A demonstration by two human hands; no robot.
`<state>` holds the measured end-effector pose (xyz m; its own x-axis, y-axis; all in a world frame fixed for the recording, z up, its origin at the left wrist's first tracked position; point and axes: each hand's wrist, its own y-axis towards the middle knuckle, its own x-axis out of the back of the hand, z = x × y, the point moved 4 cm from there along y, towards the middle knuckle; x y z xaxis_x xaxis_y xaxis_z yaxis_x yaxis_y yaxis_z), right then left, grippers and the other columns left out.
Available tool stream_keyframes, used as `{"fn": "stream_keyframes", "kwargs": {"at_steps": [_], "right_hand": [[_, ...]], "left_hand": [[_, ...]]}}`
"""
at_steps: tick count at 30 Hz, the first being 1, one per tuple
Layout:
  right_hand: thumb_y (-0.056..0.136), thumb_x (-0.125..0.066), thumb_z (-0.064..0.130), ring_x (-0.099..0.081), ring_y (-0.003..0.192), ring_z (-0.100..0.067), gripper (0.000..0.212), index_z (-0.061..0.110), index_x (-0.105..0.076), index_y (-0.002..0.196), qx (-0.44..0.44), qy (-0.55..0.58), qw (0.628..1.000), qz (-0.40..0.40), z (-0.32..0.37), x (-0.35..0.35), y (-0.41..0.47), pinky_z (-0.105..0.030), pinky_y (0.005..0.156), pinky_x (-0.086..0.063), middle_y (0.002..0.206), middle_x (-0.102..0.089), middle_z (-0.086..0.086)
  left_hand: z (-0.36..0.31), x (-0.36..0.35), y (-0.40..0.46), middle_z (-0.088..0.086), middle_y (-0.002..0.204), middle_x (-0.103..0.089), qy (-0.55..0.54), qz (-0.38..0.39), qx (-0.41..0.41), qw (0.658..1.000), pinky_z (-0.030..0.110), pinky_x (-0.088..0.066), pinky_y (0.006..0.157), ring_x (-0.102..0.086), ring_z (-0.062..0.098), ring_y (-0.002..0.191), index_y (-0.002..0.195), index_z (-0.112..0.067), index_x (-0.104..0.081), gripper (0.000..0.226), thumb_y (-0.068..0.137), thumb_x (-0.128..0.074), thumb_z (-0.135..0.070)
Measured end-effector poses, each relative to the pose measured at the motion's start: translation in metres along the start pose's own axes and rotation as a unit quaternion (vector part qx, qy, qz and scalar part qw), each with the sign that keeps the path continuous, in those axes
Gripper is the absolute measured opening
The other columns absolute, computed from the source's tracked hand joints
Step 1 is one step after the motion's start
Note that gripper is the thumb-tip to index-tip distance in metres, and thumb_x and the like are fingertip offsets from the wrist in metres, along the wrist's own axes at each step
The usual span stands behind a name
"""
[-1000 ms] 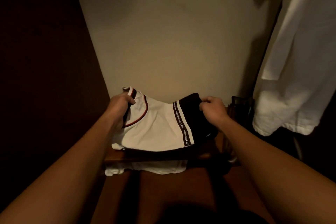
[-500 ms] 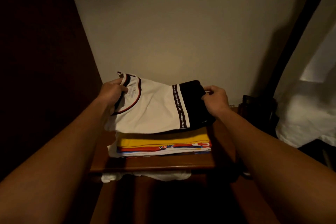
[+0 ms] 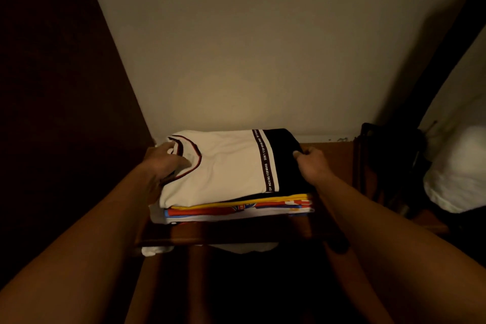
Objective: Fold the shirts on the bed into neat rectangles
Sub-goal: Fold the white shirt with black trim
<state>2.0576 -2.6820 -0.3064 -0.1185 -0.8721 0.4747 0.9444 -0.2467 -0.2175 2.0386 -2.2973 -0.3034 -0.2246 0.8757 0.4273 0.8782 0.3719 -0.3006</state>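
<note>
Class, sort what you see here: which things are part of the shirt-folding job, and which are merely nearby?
Part of the job:
folded white and black shirt
stack of folded shirts beneath it
left hand and right hand, both holding the top shirt

Merely nearby:
wooden shelf
white cloth at right
wall

Both bare forearms reach forward and converge toward the middle of the view. The left hand (image 3: 164, 163) lies at the collar end of the folded shirt (image 3: 223, 168), fingers curled over its edge. The right hand (image 3: 311, 166) grips the dark end, fingers bent and thumb tucked on top.
</note>
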Motion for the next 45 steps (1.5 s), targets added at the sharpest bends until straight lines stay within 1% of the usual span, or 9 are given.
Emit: {"fn": "stream_keyframes", "kwargs": {"at_steps": [6,10,15,18,21,25,34,37,45], "right_hand": [[0.103,-0.053,0.023,-0.066,0.096,-0.028,0.028,0.006,-0.058,0.125,0.037,0.02,0.999,-0.003,-0.006,0.005,-0.015,-0.045,0.085,-0.057,0.112,-0.066,-0.014],[0.102,-0.056,0.03,-0.066,0.097,-0.028,0.035,0.007,-0.054,0.129,0.023,-0.073,0.997,0.02,-0.021,0.005,-0.029,-0.048,0.088,-0.057,0.116,-0.064,-0.015],[0.101,-0.049,0.035,-0.042,0.133,-0.029,0.052,0.015,-0.041,0.148,0.211,-0.278,0.933,-0.091,0.029,-0.002,-0.037,-0.043,0.102,-0.042,0.148,-0.041,-0.011],[0.103,-0.032,0.054,-0.022,0.148,-0.03,0.063,0.024,-0.025,0.158,0.286,-0.372,0.883,-0.004,0.038,-0.034,-0.039,-0.049,0.116,-0.026,0.164,-0.022,-0.009],[0.099,-0.016,0.069,0.0,0.155,-0.026,0.07,0.038,-0.001,0.16,0.263,-0.45,0.85,0.078,0.02,-0.051,-0.03,-0.052,0.121,-0.007,0.169,0.002,-0.003],[0.097,-0.014,0.073,0.008,0.155,-0.023,0.072,0.043,0.009,0.157,0.25,-0.465,0.843,0.101,0.008,-0.053,-0.022,-0.051,0.122,-0.002,0.168,0.009,-0.001],[0.099,-0.04,0.063,-0.026,0.148,-0.034,0.074,0.028,-0.016,0.16,0.228,-0.522,0.807,0.158,0.041,-0.019,-0.041,-0.053,0.117,-0.026,0.164,-0.022,-0.012],[0.097,-0.051,0.053,-0.053,0.123,-0.029,0.056,0.02,-0.048,0.142,0.257,-0.498,0.815,0.147,0.054,-0.006,-0.06,-0.042,0.099,-0.047,0.138,-0.054,-0.012],[0.093,-0.054,0.028,-0.061,0.109,-0.033,0.032,0.013,-0.067,0.118,0.297,-0.477,0.812,0.161,0.137,0.051,-0.164,-0.038,0.09,-0.052,0.123,-0.065,-0.014]], "left_hand": [[-0.015,0.002,-0.023,0.011,0.124,-0.057,0.01,-0.064,-0.095,0.993,0.034,-0.048,0.092,-0.058,0.028,0.112,0.142,-0.01,-0.053,0.067,0.083,-0.072,0.013],[0.015,-0.003,-0.03,0.016,0.129,-0.065,0.167,-0.042,-0.062,0.983,0.039,-0.049,0.099,-0.063,0.035,0.116,0.133,-0.006,-0.06,0.057,0.08,-0.082,-0.007],[-0.028,-0.017,-0.064,0.015,0.133,-0.055,0.346,-0.205,-0.243,0.883,0.047,-0.046,0.097,-0.053,0.038,0.12,0.135,-0.016,-0.056,0.052,0.089,-0.062,-0.04],[-0.036,-0.054,-0.068,0.008,0.157,-0.04,0.406,-0.065,-0.31,0.858,0.047,-0.034,0.113,-0.038,0.031,0.142,0.153,-0.027,-0.04,0.066,0.097,-0.034,-0.063],[-0.01,-0.067,-0.05,0.002,0.171,-0.003,0.497,0.097,-0.216,0.835,0.052,-0.01,0.122,-0.007,0.028,0.156,0.161,-0.039,-0.006,0.079,0.093,-0.015,-0.079],[0.006,-0.065,-0.041,0.001,0.169,0.012,0.516,0.113,-0.151,0.835,0.055,0.0,0.122,0.003,0.029,0.157,0.16,-0.042,0.005,0.088,0.086,-0.01,-0.087],[-0.041,-0.052,-0.061,0.017,0.145,-0.047,0.553,0.112,-0.208,0.799,0.046,-0.045,0.104,-0.049,0.036,0.13,0.147,-0.018,-0.042,0.073,0.094,-0.046,-0.068],[-0.059,-0.048,-0.083,0.015,0.142,-0.054,0.538,0.111,-0.228,0.804,0.037,-0.044,0.098,-0.052,0.033,0.128,0.146,-0.013,-0.047,0.065,0.097,-0.057,-0.053],[-0.139,0.001,-0.203,0.009,0.122,-0.07,0.489,0.115,-0.228,0.834,0.038,-0.05,0.099,-0.063,0.028,0.111,0.132,-0.017,-0.062,0.054,0.092,-0.064,-0.053]]}}
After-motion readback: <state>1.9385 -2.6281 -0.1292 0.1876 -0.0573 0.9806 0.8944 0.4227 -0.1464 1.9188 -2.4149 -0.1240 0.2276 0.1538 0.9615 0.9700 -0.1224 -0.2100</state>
